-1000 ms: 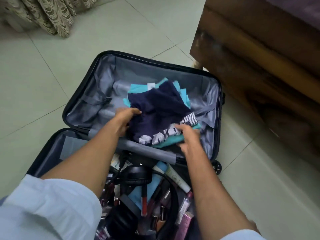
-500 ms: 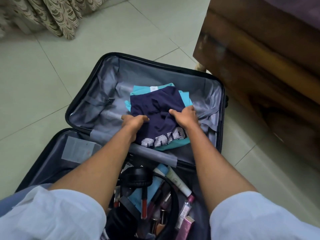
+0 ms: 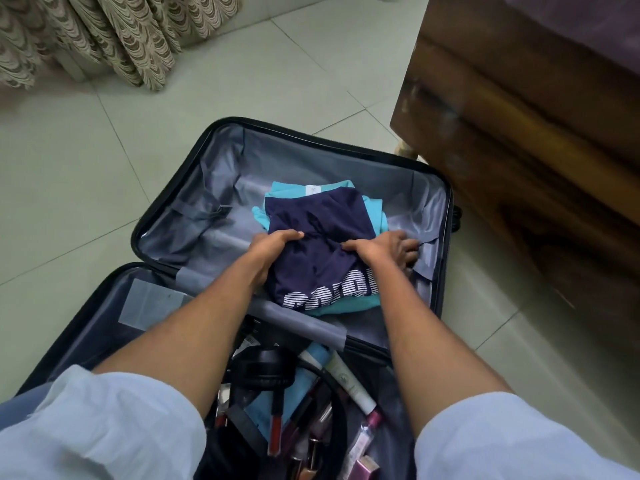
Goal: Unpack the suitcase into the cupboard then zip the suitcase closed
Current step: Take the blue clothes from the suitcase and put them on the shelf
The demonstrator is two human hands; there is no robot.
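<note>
A black suitcase (image 3: 162, 206) lies open on the tiled floor, grey lining showing. In its far half sits a small pile of folded clothes: a navy garment (image 3: 322, 223) with white striped lettering on top of a teal garment (image 3: 375, 211). My left hand (image 3: 273, 245) grips the pile's left edge, thumb on top and fingers curled under. My right hand (image 3: 386, 251) grips the right edge, its fingers tucked beneath the clothes. The near half holds black headphones (image 3: 263, 368), a white tube (image 3: 349, 382) and several cosmetics (image 3: 363, 441).
A dark wooden piece of furniture (image 3: 519, 133) stands close to the suitcase's right side. Patterned curtains (image 3: 114, 36) hang at the top left. Pale floor tiles (image 3: 86, 161) stretch to the left and behind the suitcase.
Both hands have slid from the near edge of the pile out to its left and right sides and curled under it. The head has dropped closer.
</note>
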